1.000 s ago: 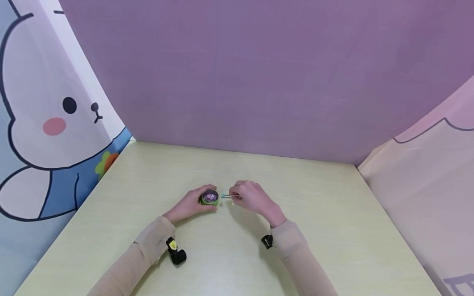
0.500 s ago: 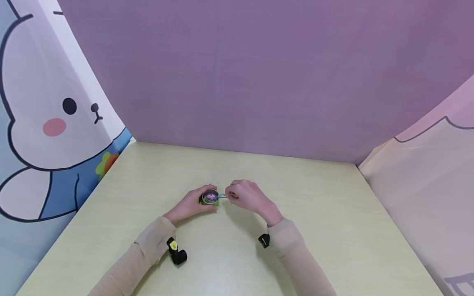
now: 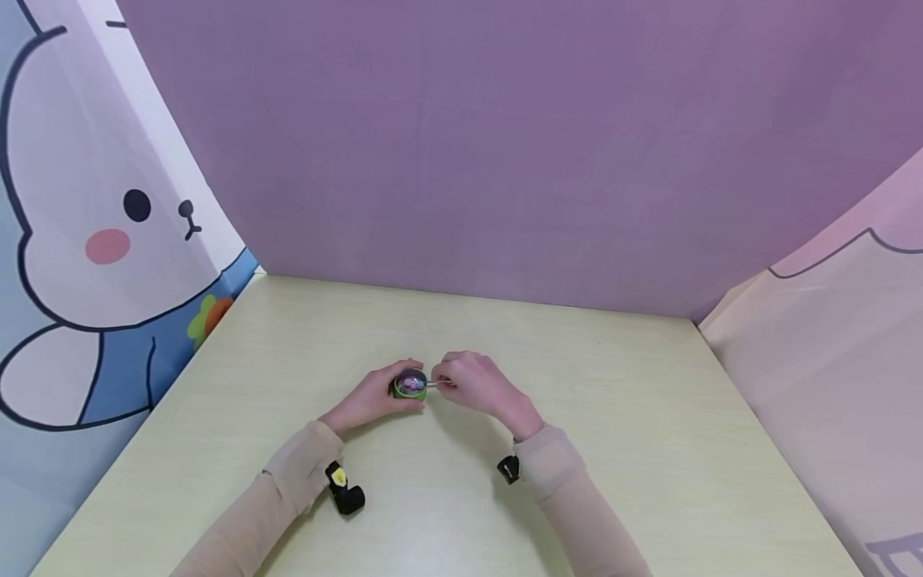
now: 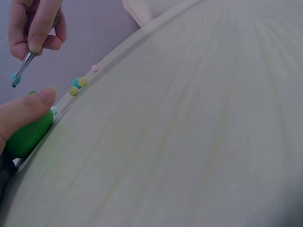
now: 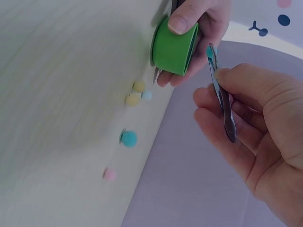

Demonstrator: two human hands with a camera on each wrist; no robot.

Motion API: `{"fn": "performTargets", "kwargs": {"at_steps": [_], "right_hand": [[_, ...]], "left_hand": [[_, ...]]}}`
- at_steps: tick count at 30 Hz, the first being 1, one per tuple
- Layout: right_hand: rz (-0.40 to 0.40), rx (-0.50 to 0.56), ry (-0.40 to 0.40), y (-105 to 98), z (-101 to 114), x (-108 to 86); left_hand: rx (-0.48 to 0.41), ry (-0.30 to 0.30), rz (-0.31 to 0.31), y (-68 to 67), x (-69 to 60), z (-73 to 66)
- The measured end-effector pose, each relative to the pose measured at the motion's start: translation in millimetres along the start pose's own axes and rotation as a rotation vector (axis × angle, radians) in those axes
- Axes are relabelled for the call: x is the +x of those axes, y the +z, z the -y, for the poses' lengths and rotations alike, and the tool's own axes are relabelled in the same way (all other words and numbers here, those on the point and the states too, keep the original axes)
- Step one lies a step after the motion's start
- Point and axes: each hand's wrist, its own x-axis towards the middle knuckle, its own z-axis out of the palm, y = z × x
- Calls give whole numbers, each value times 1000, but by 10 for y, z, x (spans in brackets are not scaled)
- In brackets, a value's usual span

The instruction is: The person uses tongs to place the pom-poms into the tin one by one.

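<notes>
R hand (image 5: pixel 265 127) w/ tweezers (image 5: pixel 229 124), teal ball (image 5: pixel 209 52) @ tips (image 5: pixel 211 45).

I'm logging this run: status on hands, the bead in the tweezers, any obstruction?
Left hand grips green cup. Right hand pinches tweezers. Teal bead in their tips, above cup's rim. Loose beads on table beside cup; no obstruction seen.

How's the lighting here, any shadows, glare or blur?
Head view: brighter, with a soft shadow below the right hand and pale glare low on the table; left wrist view: dim, bottom right corner dark and blurred; right wrist view: also dim, tweezers fairly sharp.
</notes>
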Motion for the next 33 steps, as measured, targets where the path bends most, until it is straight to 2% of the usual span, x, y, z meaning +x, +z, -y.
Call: {"fn": "performTargets", "kwargs": {"at_steps": [21, 33], "right_hand": [[22, 17, 13, 55, 40, 35], [20, 14, 5, 78, 34, 47]], "left_hand": [[-18, 29, 3, 11, 18, 79], [-18, 24, -2, 16, 22, 86]]}}
